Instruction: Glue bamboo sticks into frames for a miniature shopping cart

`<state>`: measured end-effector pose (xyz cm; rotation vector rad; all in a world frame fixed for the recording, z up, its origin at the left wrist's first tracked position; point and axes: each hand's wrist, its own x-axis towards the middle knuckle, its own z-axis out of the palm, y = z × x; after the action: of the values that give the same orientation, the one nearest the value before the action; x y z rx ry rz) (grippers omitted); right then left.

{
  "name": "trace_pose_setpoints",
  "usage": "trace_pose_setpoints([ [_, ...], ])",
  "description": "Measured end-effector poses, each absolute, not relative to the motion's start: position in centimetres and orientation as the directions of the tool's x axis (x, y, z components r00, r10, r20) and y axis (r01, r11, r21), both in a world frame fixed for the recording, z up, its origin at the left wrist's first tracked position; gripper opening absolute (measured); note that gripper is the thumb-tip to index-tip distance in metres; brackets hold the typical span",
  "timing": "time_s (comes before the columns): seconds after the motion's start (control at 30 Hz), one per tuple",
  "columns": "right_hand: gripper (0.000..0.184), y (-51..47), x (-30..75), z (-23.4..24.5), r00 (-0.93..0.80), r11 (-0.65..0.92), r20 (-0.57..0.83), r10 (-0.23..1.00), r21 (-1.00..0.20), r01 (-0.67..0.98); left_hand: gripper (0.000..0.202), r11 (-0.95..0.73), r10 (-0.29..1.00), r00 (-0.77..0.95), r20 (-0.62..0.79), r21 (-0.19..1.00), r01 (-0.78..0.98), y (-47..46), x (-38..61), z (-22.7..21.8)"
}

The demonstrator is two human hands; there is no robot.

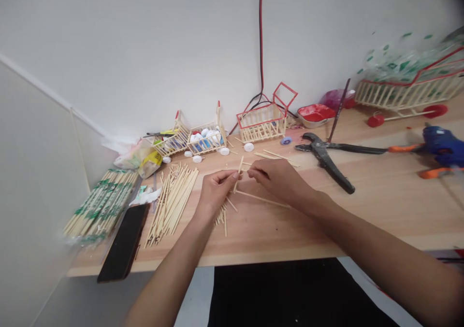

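Note:
My left hand (215,190) and my right hand (277,178) meet over the middle of the wooden table (380,206). Both pinch thin bamboo sticks (239,170) between fingertips; one short stick stands tilted upward between the hands. A long stick (263,199) lies on the table under my right hand. Several short cut pieces (222,217) lie beneath my left wrist. A loose pile of bare sticks (173,202) lies just left of my left hand.
Wrapped chopstick packs (99,206) and a black phone (125,242) sit at the left edge. Small stick baskets (261,121), white caps (248,147), black cutters (324,155), a blue glue gun (440,148), a red paint bowl (314,114) and a larger stick cart (406,95) stand behind.

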<state>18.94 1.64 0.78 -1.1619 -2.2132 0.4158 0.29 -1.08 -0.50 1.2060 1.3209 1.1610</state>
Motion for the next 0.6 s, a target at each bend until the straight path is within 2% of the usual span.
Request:
trace_pose_setpoints([
  [0.6, 0.027, 0.85, 18.19, 0.97, -0.468, 0.539, 0.272, 0.841, -0.504, 0.675, 0.023, 0.099, 0.995, -0.005, -0.100, 0.993, -0.061, -1.15, 0.46, -0.05],
])
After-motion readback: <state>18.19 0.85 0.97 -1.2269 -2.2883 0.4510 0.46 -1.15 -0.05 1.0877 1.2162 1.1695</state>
